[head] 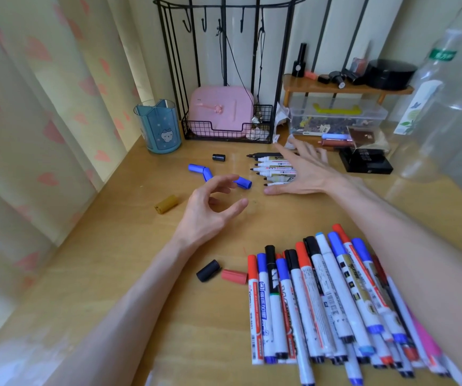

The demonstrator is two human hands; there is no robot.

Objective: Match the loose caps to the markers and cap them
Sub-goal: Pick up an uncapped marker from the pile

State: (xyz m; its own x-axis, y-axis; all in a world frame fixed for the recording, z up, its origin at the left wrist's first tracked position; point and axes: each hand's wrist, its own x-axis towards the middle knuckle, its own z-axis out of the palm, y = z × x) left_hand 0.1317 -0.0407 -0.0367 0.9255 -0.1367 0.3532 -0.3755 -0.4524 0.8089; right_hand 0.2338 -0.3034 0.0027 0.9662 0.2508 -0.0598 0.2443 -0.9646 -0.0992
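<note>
Left hand (210, 210) and right hand (305, 174), grips apart and empty, flank a light, slick blue plastic cap (245, 183), likely best pinched sideways.

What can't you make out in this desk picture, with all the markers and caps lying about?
- Head view, uncapped markers: rear ends hidden under the right hand.
- Head view, capped marker pile: right side covered by the right forearm.
- Head view, nearest blue cap: partly behind the left hand.
- Head view, clear box: contents too blurred to name.
</note>
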